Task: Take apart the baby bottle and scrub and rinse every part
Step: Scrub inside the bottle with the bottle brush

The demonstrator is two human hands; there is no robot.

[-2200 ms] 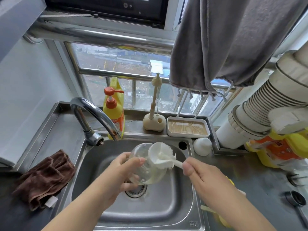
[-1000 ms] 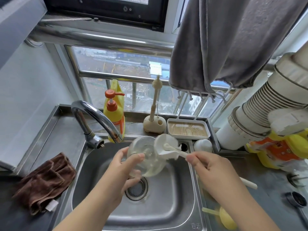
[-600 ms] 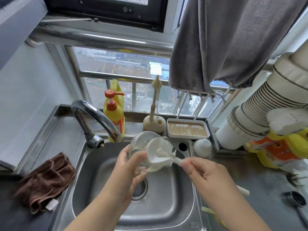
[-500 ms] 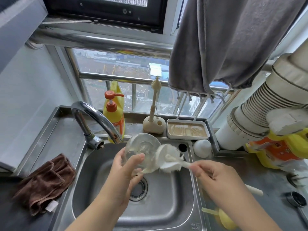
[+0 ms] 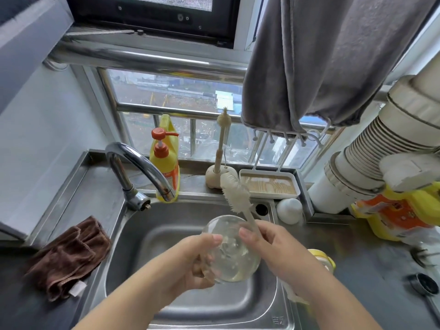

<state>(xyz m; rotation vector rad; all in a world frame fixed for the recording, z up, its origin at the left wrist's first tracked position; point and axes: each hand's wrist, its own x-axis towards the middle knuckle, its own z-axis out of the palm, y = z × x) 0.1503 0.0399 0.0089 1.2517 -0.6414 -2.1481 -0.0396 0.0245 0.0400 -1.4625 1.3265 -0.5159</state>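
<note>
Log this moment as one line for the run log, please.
stage: scrubbing | left hand: grips clear glass bottle body over steel sink | right hand: holds white bristle brush, head outside bottle | tap: no water visible

Bottle clear glass. Bottle brush cream-white bristles, cream handle. Sink brushed steel grey. Faucet shiny chrome. Dish soap bottle yellow, orange pump and label. Rag dark brown. Hanging towel grey. Drying tray white rim, wood-grain base.
</note>
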